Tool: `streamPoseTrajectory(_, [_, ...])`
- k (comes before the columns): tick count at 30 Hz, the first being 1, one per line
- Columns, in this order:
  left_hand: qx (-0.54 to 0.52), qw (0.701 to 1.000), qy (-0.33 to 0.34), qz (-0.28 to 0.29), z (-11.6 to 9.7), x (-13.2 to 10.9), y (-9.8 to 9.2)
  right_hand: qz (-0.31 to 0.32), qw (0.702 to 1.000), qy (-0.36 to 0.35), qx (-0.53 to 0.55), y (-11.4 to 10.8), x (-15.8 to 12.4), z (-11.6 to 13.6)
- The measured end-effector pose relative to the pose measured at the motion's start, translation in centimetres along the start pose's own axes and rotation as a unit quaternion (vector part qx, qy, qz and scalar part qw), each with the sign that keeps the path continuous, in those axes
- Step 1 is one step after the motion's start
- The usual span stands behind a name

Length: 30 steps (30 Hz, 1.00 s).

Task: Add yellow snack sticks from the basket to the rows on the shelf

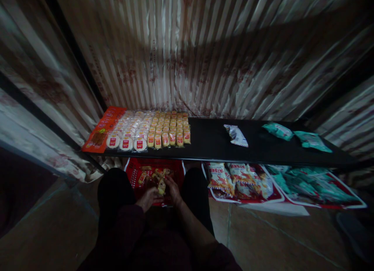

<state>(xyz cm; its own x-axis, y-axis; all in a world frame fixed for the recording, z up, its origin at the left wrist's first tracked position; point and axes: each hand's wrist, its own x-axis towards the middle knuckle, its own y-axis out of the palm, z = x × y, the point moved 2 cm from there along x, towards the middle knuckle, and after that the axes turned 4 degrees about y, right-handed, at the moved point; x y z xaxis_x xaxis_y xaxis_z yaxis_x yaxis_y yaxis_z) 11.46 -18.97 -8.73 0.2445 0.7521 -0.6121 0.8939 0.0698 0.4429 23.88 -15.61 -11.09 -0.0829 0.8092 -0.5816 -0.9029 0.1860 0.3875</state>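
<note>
My left hand (pixel 148 198) and my right hand (pixel 173 190) are close together over the near part of a red plastic basket (pixel 132 170) between my knees. Between them are several small yellow wrapped snacks (pixel 161 186), with the fingers of both hands curled against them. The dim light blurs where each finger ends. A few more wrapped snacks (pixel 142 177) lie loose inside the basket. Above the basket, on the black shelf (pixel 206 136), similar yellow wrapped snacks (pixel 168 131) stand in tight rows.
Round white packaged snacks (pixel 126 142) and flat orange packets (pixel 101 132) fill the shelf's left end. One white-blue bag (pixel 237 136) and two green bags (pixel 312 141) lie further right. Below, baskets hold white-orange bags (pixel 220 178) and green bags (pixel 318 185). A striped curtain (pixel 175 57) hangs behind.
</note>
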Motion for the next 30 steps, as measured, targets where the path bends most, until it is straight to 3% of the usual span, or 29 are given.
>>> streamPoseTrajectory(4, [0.011, 1.0, -0.007, 0.003, 0.5, 0.4, -0.3, -0.016, 0.999, -0.001, 0.031, 0.1, -0.1, 0.2])
streamPoseTrajectory(15, [-0.009, 0.993, 0.018, -0.115, 1.0, 1.1, -0.8, -0.074, 0.994, 0.042, -0.069, -0.7, 0.5, -1.0])
streamPoseTrajectory(26, [-0.01, 0.998, 0.039, -0.057, 0.7, 0.7, -1.0, -0.089, 0.99, 0.021, -0.107, -0.9, 0.8, -1.5])
streamPoseTrajectory(30, [-0.034, 0.996, 0.032, -0.078, 0.9, 1.1, -1.3, -0.082, 0.99, 0.021, -0.116, -0.7, 0.4, -1.2])
